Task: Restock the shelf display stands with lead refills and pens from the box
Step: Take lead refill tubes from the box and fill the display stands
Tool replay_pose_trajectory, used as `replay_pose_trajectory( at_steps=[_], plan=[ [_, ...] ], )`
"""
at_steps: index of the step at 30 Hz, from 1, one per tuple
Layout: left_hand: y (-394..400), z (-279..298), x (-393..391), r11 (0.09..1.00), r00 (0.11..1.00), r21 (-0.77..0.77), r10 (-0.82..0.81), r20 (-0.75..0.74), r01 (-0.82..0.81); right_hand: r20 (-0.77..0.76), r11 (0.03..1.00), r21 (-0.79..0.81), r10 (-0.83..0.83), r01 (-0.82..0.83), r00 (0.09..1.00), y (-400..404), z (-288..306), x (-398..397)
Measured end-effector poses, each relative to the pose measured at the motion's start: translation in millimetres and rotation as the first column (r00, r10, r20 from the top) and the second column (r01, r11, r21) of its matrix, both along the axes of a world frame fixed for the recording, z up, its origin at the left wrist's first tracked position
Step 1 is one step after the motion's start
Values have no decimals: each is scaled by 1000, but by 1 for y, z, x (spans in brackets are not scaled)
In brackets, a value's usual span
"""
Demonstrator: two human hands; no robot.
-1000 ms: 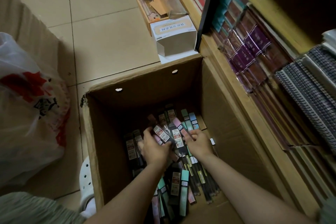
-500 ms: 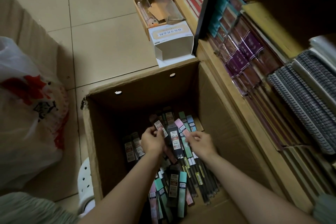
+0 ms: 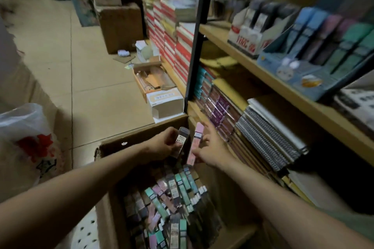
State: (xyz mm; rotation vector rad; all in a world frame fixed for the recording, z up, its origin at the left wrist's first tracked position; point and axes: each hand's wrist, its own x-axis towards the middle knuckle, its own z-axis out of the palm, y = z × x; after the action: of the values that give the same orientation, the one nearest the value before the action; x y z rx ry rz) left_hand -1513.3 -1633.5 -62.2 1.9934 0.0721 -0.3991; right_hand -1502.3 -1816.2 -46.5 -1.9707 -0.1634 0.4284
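Above the box: both hands are up over the open brown cardboard box (image 3: pixel 113 218).
Left hand (image 3: pixel 164 145): fingers curl round a dark lead refill case with a white label (image 3: pixel 180 141).
Right hand (image 3: pixel 210 148): pinches a pink lead refill case (image 3: pixel 194 143), standing up.
Box: full of green, pink and dark refill cases (image 3: pixel 172 204).
Shelf: blue cardboard display stand (image 3: pixel 303 79) on the wooden shelf board (image 3: pixel 226 40).

The whole view is motion-blurred, so labels on the refill cases (image 3: pixel 170 204) in the box (image 3: pixel 105 214) are unreadable. Both forearms and the blue display stand (image 3: pixel 315 62) run off the frame's edge.
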Motion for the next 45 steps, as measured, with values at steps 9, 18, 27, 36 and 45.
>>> replay_pose_trajectory(
  at_steps=[9,18,27,36,45],
  plan=[
    [-63,117,19,920,988,-378,-49,143,100,478,958,-114,-178,262,860,-84,129,-28],
    [-102,183,20,797,951,-526,-198,237,297,752,851,-144,-237,504,615,-145,247,-19],
    [-105,197,49,777,964,-573,-177,200,262,905,700,-275,-44,659,424,-156,288,49],
    [-121,196,74,714,980,-674,-101,169,190,858,489,-451,6,747,514,-151,271,87],
    [-128,183,85,720,985,-673,-102,139,169,826,546,-451,-44,706,562,-152,257,89]
  ],
)
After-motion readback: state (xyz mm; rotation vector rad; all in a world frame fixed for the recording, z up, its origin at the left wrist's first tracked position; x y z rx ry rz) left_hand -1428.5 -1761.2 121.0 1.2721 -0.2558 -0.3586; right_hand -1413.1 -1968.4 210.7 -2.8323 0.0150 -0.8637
